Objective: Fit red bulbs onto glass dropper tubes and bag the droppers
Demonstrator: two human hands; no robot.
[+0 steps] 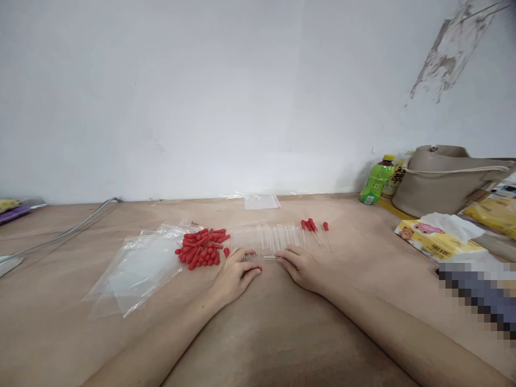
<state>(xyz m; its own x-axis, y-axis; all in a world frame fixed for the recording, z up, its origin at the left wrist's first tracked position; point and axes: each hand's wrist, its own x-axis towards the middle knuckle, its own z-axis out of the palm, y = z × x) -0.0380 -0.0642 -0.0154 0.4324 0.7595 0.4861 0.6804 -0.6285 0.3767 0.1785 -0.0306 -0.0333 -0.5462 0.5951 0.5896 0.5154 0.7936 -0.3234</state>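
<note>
Between the thumb and fingers of my left hand (236,275) is a red rubber bulb (259,269), mostly covered by the fingertips. My right hand (300,267) pinches a thin clear glass tube (270,258), whose free end points left toward the bulb; the two are apart. Behind my hands lies a row of clear glass tubes (268,237). A heap of red bulbs (201,247) sits left of the row, with one loose red bulb (226,252) beside my left hand. Several tubes fitted with red bulbs (310,224) lie at the row's right end.
Clear plastic bags (137,269) spread left of the heap, and a small bag (262,202) lies by the wall. At the right are a green bottle (377,180), a beige bag (435,183) and a yellow tissue pack (441,242). A grey cable (76,228) crosses the left side.
</note>
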